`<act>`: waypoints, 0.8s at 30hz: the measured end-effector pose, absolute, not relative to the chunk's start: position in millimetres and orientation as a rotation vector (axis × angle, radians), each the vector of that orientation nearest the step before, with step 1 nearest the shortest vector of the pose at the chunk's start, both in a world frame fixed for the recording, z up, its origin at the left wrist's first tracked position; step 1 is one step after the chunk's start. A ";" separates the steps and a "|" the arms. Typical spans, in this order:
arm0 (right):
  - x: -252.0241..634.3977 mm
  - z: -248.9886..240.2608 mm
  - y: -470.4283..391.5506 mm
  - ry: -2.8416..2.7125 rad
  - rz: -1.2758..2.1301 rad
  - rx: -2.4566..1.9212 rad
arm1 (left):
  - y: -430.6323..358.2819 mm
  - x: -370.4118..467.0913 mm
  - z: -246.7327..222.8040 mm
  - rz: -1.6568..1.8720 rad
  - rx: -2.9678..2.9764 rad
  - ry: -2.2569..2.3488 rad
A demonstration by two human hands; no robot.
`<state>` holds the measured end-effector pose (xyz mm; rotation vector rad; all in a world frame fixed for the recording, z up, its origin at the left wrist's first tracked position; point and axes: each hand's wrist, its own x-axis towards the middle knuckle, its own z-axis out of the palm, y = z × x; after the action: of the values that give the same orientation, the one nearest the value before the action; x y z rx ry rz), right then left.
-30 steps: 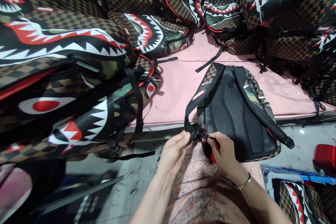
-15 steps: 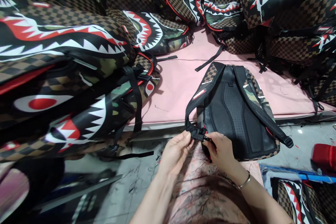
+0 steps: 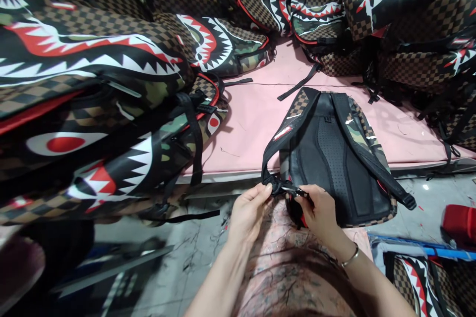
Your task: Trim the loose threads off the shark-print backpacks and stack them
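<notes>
Black padded panels face up on the backpack, which lies before us with its top end away from us and its lower end over the near edge of the pink tabletop, close to the cloth across our lap. Its left shoulder strap curves out and down to a bunch of dark webbing, just off the pack's lower left corner.

Our left hand is at the outer side of that webbing, its grip pinching the edge between thumb and fingers. Our right hand, with a metal bracelet at the wrist, sits on the other side, its grip closed on a small tool with a bright, narrow metal part. The tool's long axis runs crosswise, from our right fingers toward our left fingertips, so it meets the strap from the pack's side. The webbing lies between our two hands, right by the tool's tip; we cannot tell whether the metal touches it. Our left hand is the nearer one to the webbing, with our right only the tool's short reach away.

More shark-mouthed bags are heaped along our left, and another pile stands beyond the pack to the right. A red object shows at the far right, above a blue bar.
</notes>
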<state>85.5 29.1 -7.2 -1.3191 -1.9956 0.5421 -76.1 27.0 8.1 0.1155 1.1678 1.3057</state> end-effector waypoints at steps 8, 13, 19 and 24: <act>82.9 -15.1 26.3 -2.189 0.219 -1.287 | 32.7 -72.4 8.5 1.289 -0.066 1.174; 78.5 -15.1 29.9 -2.228 0.101 -1.267 | 32.4 -72.0 10.4 1.286 -0.115 1.161; 77.9 -12.0 32.9 -2.244 -0.060 -1.172 | 32.8 -70.6 12.6 1.278 -0.136 1.151; 80.0 -9.4 33.9 -2.270 -0.139 -1.161 | 34.6 -70.1 12.6 1.255 -0.159 1.144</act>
<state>80.0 33.9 -9.4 -1.1609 -2.2702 -0.1385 -70.1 34.6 12.6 -0.1594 1.1437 1.2553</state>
